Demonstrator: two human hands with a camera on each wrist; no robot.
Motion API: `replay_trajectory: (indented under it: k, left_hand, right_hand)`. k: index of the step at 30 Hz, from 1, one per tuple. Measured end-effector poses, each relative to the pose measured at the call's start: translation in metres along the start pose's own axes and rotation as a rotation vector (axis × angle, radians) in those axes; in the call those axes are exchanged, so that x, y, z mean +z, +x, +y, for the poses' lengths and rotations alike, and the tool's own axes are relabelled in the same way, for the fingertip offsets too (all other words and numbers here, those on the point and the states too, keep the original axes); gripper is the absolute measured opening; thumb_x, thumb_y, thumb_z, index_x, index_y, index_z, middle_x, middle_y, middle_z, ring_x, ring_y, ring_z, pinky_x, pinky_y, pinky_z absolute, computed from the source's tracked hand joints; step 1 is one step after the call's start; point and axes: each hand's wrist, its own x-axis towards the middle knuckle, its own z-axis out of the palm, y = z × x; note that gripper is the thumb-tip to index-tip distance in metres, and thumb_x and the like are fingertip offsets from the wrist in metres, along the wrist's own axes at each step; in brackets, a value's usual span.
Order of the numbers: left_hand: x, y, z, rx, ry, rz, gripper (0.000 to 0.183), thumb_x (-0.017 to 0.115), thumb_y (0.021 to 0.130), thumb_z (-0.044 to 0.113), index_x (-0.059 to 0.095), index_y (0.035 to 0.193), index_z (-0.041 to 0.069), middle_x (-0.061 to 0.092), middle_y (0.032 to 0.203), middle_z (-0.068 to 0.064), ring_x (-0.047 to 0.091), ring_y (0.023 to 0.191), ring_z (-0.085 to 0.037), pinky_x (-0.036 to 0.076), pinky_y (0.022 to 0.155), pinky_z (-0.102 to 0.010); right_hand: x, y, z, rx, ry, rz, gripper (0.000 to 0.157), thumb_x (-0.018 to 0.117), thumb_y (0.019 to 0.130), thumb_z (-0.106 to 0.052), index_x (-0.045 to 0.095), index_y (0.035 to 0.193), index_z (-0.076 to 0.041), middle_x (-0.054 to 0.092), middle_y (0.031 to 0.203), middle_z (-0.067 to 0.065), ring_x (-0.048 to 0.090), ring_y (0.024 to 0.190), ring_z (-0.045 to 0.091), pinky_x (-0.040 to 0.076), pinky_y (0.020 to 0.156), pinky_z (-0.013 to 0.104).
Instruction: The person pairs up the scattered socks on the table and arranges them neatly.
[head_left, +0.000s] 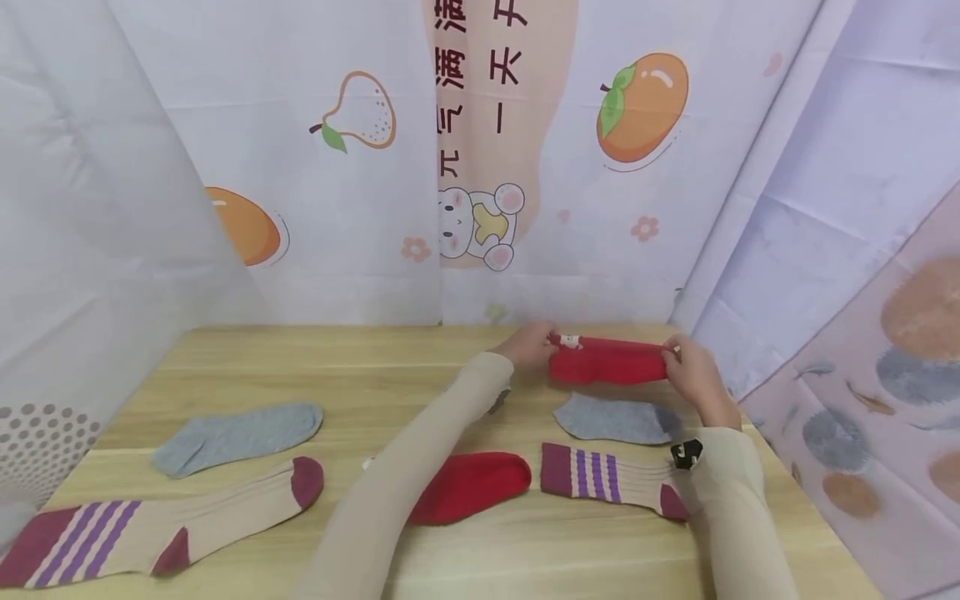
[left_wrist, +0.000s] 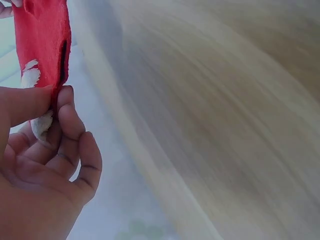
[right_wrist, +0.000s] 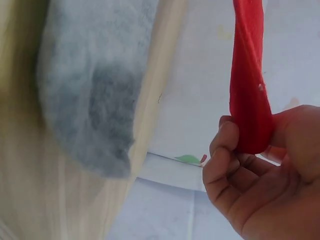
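Observation:
A red sock (head_left: 607,363) with a small white figure near one end is stretched sideways between both hands at the back right of the table. My left hand (head_left: 531,345) pinches its patterned end between thumb and fingers; in the left wrist view the white patch (left_wrist: 31,75) shows beside the thumb. At the other end my right hand (head_left: 693,375) pinches the plain red tip (right_wrist: 252,132). Just in front of the held sock lies a grey sock (head_left: 617,418) with a darker patch. Another red sock (head_left: 476,487) lies flat, partly hidden under my left forearm.
Nearer on the right lies a cream sock (head_left: 637,483) with purple stripes and maroon ends. On the left are a second grey sock (head_left: 240,435) and a longer striped cream sock (head_left: 225,517). Printed curtains (head_left: 300,217) hang behind the wooden table (head_left: 360,367).

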Motion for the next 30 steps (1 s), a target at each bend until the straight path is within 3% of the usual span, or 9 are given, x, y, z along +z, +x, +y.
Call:
replay_trajectory:
  k: [7,15,24,30]
  left_hand:
    - [-0.017,-0.011,-0.003,0.032,0.036,0.009,0.011,0.063,0.097,0.011,0.062,0.108,0.007,0.065,0.107,-0.004,0.06,0.103,-0.018,0.05,0.09,-0.028]
    - [-0.037,-0.031,-0.002,0.089,0.096,0.007,0.013,0.064,0.096,0.009,0.063,0.109,0.004,0.067,0.107,-0.006,0.062,0.104,-0.019,0.05,0.091,-0.027]
    - [-0.074,-0.066,-0.007,0.107,0.008,-0.017,0.011,0.063,0.097,0.011,0.062,0.108,0.008,0.065,0.105,-0.001,0.061,0.101,-0.015,0.051,0.088,-0.026]
    - [-0.093,-0.092,-0.01,0.11,0.042,-0.013,0.008,0.064,0.096,0.011,0.061,0.103,0.008,0.064,0.099,-0.001,0.057,0.092,-0.016,0.05,0.081,-0.027]
  right_hand:
    - [-0.003,0.006,-0.015,-0.053,0.01,-0.015,0.009,0.058,0.092,0.002,0.062,0.097,0.009,0.064,0.082,0.024,0.055,0.069,0.031,0.042,0.064,0.04]
    - [-0.001,0.004,-0.033,-0.108,0.006,0.011,0.006,0.06,0.091,0.004,0.063,0.094,0.008,0.063,0.09,0.027,0.059,0.079,0.039,0.045,0.069,0.048]
    - [0.004,0.004,-0.061,-0.187,0.031,0.009,0.006,0.06,0.09,0.006,0.064,0.094,0.009,0.065,0.091,0.029,0.061,0.085,0.041,0.049,0.07,0.05]
    - [0.009,0.005,-0.079,-0.223,0.076,-0.041,0.005,0.06,0.092,0.007,0.062,0.096,0.008,0.066,0.088,0.025,0.063,0.074,0.034,0.05,0.064,0.042]
